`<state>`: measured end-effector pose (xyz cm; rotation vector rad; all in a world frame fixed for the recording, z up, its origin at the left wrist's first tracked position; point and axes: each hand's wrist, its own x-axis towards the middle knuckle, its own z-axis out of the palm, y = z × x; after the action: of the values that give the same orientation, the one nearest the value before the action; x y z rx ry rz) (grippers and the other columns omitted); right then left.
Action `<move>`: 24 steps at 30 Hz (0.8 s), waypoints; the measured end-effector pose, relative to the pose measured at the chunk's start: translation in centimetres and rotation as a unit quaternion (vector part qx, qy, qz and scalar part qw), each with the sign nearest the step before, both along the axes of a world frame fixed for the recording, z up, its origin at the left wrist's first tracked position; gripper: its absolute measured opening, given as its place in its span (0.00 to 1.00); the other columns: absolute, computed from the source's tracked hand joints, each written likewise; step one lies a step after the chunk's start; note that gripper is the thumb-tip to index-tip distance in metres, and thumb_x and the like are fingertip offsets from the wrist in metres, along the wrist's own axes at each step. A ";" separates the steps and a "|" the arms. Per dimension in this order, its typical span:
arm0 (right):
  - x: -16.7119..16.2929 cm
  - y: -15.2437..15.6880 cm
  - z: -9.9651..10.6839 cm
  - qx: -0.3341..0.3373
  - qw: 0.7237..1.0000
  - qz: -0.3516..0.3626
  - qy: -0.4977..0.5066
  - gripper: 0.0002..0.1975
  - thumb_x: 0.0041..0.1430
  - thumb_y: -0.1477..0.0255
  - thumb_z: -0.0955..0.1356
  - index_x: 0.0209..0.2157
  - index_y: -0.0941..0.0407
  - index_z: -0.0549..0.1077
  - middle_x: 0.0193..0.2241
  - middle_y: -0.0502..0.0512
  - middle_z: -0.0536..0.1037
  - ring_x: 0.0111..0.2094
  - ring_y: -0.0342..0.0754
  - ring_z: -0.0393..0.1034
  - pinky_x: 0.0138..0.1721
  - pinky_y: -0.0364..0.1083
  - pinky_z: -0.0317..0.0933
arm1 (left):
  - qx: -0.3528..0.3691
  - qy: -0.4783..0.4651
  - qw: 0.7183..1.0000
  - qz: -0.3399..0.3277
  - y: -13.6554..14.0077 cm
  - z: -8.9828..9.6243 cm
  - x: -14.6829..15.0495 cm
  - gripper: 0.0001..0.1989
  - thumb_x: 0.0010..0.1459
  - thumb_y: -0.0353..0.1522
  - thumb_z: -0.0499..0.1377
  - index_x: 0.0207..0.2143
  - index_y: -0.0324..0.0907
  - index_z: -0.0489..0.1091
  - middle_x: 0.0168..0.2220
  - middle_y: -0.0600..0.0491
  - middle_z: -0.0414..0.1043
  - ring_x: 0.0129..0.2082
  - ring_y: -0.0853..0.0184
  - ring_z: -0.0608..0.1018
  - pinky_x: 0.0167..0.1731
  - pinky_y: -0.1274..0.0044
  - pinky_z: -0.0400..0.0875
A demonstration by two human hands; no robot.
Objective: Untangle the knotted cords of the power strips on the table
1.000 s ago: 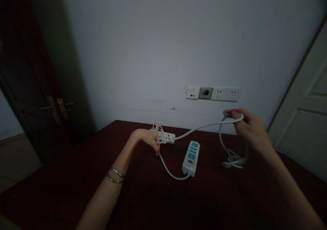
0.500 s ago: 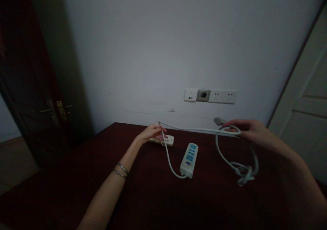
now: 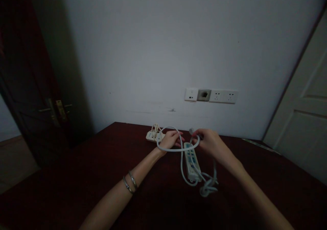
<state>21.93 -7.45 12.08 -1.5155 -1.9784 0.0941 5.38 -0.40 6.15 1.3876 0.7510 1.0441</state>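
Observation:
A pale power cord bends in a wide loop around my left hand, whose fingers close on the cord where it runs down. My right hand grips another stretch of the cord at the loop's right end. The plug juts up just beyond my right fingertips. Between and below the hands lies a power strip with blue socket faces, partly crossed by the cord. A knotted bunch of cord hangs at the strip's near right end.
Behind my left hand a second, cream power strip with its own coiled cord lies near the wall. Wall sockets sit above the dark red table. A thin flat strip lies at the table's back right edge.
My right hand has come left and closer to my left hand, bringing cord, plug and knot along. My left hand has moved right. The cord between them now forms a loop.

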 end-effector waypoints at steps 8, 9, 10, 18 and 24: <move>-1.7 -0.3 -1.4 0.029 0.989 -0.083 -0.121 0.10 0.54 0.77 0.60 0.35 0.63 0.71 0.33 0.64 0.75 0.34 0.52 0.70 0.32 0.44 0.54 | 0.049 0.102 0.955 -0.273 -2.6 1.5 -0.8 0.47 0.41 0.29 0.67 0.59 0.45 0.44 0.36 0.52 0.69 0.29 0.72 0.74 0.32 0.77 0.66; -1.8 -0.2 -1.5 0.026 0.988 -0.078 -0.127 0.10 0.54 0.78 0.60 0.36 0.63 0.71 0.34 0.64 0.75 0.34 0.52 0.70 0.32 0.44 0.54 | 0.049 0.091 0.953 -0.285 -3.0 1.8 -0.8 0.44 0.44 0.32 0.66 0.59 0.45 0.45 0.35 0.52 0.69 0.29 0.71 0.74 0.32 0.76 0.67; -1.7 -0.1 -1.5 0.023 0.989 -0.070 -0.129 0.11 0.53 0.78 0.60 0.36 0.63 0.71 0.34 0.64 0.75 0.34 0.51 0.70 0.32 0.44 0.54 | 0.052 0.081 0.953 -0.287 -3.3 2.1 -0.7 0.42 0.46 0.35 0.64 0.59 0.44 0.46 0.34 0.52 0.68 0.29 0.71 0.74 0.32 0.76 0.67; 0.4 1.3 -0.8 -0.086 0.991 0.093 0.037 0.16 0.49 0.73 0.63 0.40 0.61 0.73 0.27 0.54 0.75 0.26 0.44 0.67 0.29 0.42 0.60 | 0.049 0.029 0.978 -0.203 -2.8 1.1 0.7 0.27 0.57 0.44 0.48 0.57 0.43 0.55 0.37 0.48 0.68 0.26 0.70 0.74 0.26 0.76 0.69; 4.1 1.3 0.3 -0.252 0.890 0.158 0.346 0.28 0.42 0.75 0.68 0.49 0.58 0.67 0.35 0.57 0.77 0.26 0.44 0.70 0.26 0.43 0.66 | -0.086 -0.155 0.966 -0.188 -1.6 0.9 -0.1 0.23 0.51 0.34 0.47 0.47 0.35 0.66 0.35 0.46 0.69 0.27 0.68 0.70 0.28 0.71 0.71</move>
<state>26.03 -6.12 12.39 -1.1712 -1.6282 1.1960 5.32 -2.00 7.08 1.1274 0.3208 0.8453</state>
